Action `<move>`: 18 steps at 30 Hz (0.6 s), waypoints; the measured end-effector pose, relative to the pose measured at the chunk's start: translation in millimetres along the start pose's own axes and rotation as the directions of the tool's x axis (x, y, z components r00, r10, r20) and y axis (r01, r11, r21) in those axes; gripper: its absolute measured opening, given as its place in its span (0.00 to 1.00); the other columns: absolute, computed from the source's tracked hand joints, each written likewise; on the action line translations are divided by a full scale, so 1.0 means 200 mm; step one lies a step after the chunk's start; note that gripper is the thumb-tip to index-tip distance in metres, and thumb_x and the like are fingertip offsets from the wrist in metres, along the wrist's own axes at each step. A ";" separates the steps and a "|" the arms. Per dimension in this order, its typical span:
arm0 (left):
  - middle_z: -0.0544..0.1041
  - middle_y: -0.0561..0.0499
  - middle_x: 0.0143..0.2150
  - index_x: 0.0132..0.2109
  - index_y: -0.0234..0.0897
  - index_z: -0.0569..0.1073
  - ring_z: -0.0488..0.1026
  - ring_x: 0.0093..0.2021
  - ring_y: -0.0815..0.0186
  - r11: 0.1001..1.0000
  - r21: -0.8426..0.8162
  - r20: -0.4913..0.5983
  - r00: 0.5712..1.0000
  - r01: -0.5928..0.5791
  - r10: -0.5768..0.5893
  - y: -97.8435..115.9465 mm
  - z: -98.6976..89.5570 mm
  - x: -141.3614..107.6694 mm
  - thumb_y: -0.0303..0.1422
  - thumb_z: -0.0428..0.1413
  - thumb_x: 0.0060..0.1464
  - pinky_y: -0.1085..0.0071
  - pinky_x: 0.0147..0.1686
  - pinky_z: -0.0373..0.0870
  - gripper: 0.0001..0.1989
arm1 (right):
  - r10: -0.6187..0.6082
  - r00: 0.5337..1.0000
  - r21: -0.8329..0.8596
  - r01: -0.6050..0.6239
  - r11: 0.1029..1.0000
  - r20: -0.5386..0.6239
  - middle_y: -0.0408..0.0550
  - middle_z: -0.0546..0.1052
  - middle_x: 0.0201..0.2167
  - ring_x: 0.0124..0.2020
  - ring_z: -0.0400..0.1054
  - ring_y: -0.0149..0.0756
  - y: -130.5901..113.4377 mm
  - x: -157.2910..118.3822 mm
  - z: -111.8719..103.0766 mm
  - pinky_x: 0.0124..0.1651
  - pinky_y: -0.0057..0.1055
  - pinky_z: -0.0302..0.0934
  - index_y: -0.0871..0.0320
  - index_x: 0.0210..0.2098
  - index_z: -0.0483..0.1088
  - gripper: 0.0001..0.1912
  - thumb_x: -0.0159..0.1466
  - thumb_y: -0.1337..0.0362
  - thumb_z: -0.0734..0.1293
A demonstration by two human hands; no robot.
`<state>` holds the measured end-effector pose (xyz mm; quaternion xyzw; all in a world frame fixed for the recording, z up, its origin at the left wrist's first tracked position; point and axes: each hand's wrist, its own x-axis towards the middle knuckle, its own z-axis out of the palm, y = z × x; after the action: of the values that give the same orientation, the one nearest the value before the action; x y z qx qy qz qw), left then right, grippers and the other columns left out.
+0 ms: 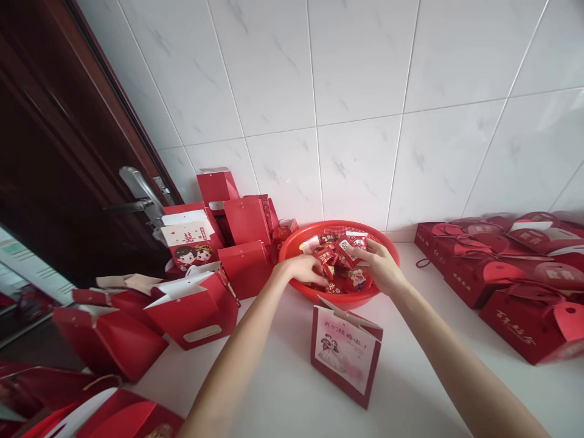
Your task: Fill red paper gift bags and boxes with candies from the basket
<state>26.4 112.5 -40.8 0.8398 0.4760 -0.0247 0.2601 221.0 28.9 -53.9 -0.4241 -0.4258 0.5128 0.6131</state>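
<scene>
A red plastic basket (298,234) holds several small wrapped candies (358,278) in red and white packaging. My right hand (383,264) is over the basket's right side, thumb and fingers closed on a red and white candy packet (352,248). Reaching in from the left, my left hand (305,269) has its fingers curled round red wrapped candy (326,258); its fingertips are partly hidden among the sweets. Just in front of the basket stands an upright red gift box (345,353) with a drawn couple on its pale front. Its top flaps are partly raised.
Several open red gift boxes (196,310) crowd the left side of the white table (278,377). Red handled boxes (483,267) stand in rows at the right. A tiled wall (360,164) rises behind, and a dark door (86,152) with a metal handle is at the left.
</scene>
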 end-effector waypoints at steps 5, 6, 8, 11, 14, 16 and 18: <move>0.78 0.52 0.23 0.24 0.39 0.77 0.75 0.28 0.56 0.989 0.137 0.209 0.974 0.063 -0.091 0.06 0.04 0.09 0.30 0.69 0.28 0.59 0.38 0.74 0.10 | -0.001 1.000 0.019 0.002 1.000 -0.013 0.46 0.80 0.38 0.35 0.74 0.38 0.00 0.00 0.00 0.34 0.30 0.66 0.56 0.35 0.74 0.21 0.45 0.55 0.79; 0.76 0.52 0.20 0.21 0.38 0.75 0.73 0.26 0.57 0.990 0.125 0.195 0.977 0.059 -0.082 0.05 0.07 0.12 0.28 0.69 0.26 0.59 0.36 0.73 0.10 | -0.007 1.000 0.025 0.007 1.000 -0.024 0.46 0.80 0.37 0.36 0.74 0.38 0.00 0.00 0.00 0.34 0.31 0.66 0.55 0.34 0.74 0.21 0.45 0.55 0.79; 0.72 0.53 0.15 0.17 0.38 0.71 0.71 0.22 0.60 0.997 0.069 0.125 0.992 0.027 -0.035 0.03 0.12 0.19 0.26 0.69 0.24 0.61 0.33 0.73 0.13 | -0.018 0.999 0.034 0.020 0.999 -0.043 0.45 0.79 0.36 0.36 0.73 0.38 0.01 0.01 0.00 0.33 0.31 0.66 0.55 0.33 0.73 0.19 0.45 0.55 0.79; 0.66 0.55 0.12 0.13 0.40 0.66 0.67 0.18 0.63 0.998 -0.021 -0.030 0.998 -0.053 0.052 -0.02 0.18 0.25 0.25 0.70 0.23 0.65 0.30 0.70 0.18 | -0.032 0.998 0.037 0.034 0.999 -0.049 0.44 0.79 0.35 0.36 0.73 0.38 0.02 0.01 0.00 0.33 0.31 0.66 0.55 0.31 0.72 0.18 0.46 0.55 0.79; 0.62 0.58 0.10 0.13 0.41 0.65 0.64 0.16 0.65 0.992 -0.078 -0.151 0.984 -0.104 0.091 -0.06 0.20 0.28 0.24 0.71 0.23 0.66 0.29 0.68 0.20 | -0.039 0.999 0.030 0.040 0.999 -0.037 0.45 0.78 0.35 0.36 0.73 0.39 0.02 0.01 0.00 0.34 0.31 0.66 0.54 0.31 0.71 0.19 0.46 0.54 0.78; 0.61 0.59 0.10 0.14 0.41 0.65 0.62 0.16 0.66 0.988 -0.100 -0.203 0.974 -0.118 0.096 -0.07 0.20 0.28 0.27 0.71 0.26 0.67 0.30 0.67 0.19 | -0.040 0.999 0.031 0.041 0.999 -0.036 0.46 0.78 0.35 0.37 0.73 0.39 0.02 0.01 0.00 0.35 0.32 0.66 0.55 0.32 0.72 0.19 0.46 0.54 0.78; 0.61 0.59 0.11 0.14 0.42 0.66 0.62 0.17 0.66 0.984 -0.118 -0.260 0.961 -0.130 0.096 -0.07 0.18 0.28 0.31 0.70 0.32 0.67 0.32 0.67 0.19 | -0.038 0.998 0.039 0.040 0.998 -0.045 0.45 0.78 0.35 0.37 0.73 0.39 0.02 0.01 0.00 0.36 0.32 0.67 0.55 0.33 0.72 0.19 0.45 0.54 0.78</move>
<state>53.2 145.0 -93.5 0.8425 0.4570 0.1296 0.2540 220.4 31.2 -57.6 -0.4145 -0.4098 0.4999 0.6406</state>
